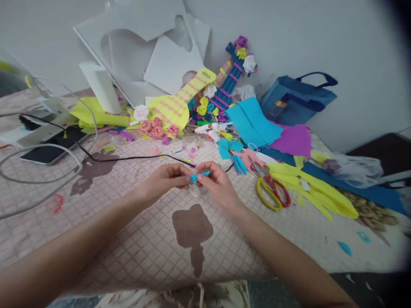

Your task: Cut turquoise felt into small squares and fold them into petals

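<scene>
In the head view, the small blue strip [201,176] is up over the near middle of the table, between the left hand [171,177] and the right hand [215,182]. The left thumb and fingers are pinched close together on one end of it. The right thumb and fingers are pinched on the other end, with hardly any gap. Neither hand seems to hold anything else.

A pale, see-through loop [195,191] hangs just under the hands; I can't tell what it is joined to.

The strip looks thin, so it could rip or crease the wrong way if the two hands pull apart too hard. If the pinch gets loose, it could spring open or drop.

A black wire [138,158] runs just behind the hands. A knuckle could snag it and give it a tug. The glue gun [208,129] lies farther back; if it is hot, a reach that way could burn a finger. I can't see if it is on. The scissors [271,192] lie to the right, where an elbow swinging out could bump them.
</scene>
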